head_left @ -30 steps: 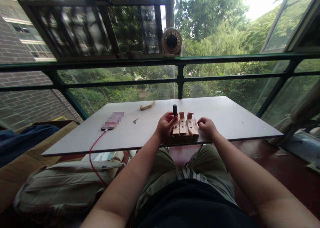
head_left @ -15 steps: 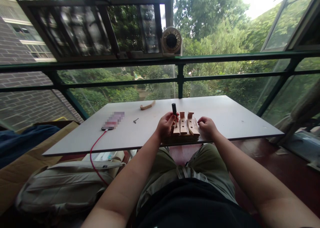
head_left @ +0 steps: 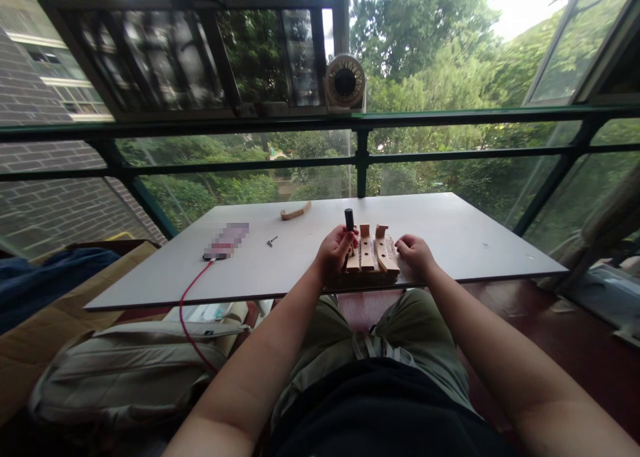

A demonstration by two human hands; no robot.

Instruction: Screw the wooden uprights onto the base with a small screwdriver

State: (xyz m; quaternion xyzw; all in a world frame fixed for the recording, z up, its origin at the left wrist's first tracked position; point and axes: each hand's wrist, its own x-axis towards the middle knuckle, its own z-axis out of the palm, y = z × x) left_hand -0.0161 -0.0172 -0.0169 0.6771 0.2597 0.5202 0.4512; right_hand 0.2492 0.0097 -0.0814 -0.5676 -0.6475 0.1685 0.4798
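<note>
A screwdriver with a black handle [head_left: 349, 219] stands nearly upright, its shaft pointing down at the left-hand wooden hook [head_left: 353, 263]. Closed around it just below the handle is my left hand [head_left: 333, 249]. Two more curved wooden hooks, one in the middle [head_left: 367, 251] and one on the right [head_left: 384, 251], lie side by side on a wooden board [head_left: 361, 279] at the table's near edge. Dark holes show in both. My right hand [head_left: 414, 251] rests with curled fingers against or just beside the board's right side; whatever its fingers may hold is hidden.
The white table [head_left: 480, 237] carries a loose curved wooden hook [head_left: 296, 211], a small metal piece [head_left: 272, 241] and a phone [head_left: 227, 241] on a red cable [head_left: 186, 297]. Behind it runs a green railing [head_left: 450, 157]. A light-coloured bag [head_left: 120, 370] sits below left.
The screwdriver handle has become slightly more upright, with my left fingers shifted a little around it. My right hand and the hooks have stayed in place.
</note>
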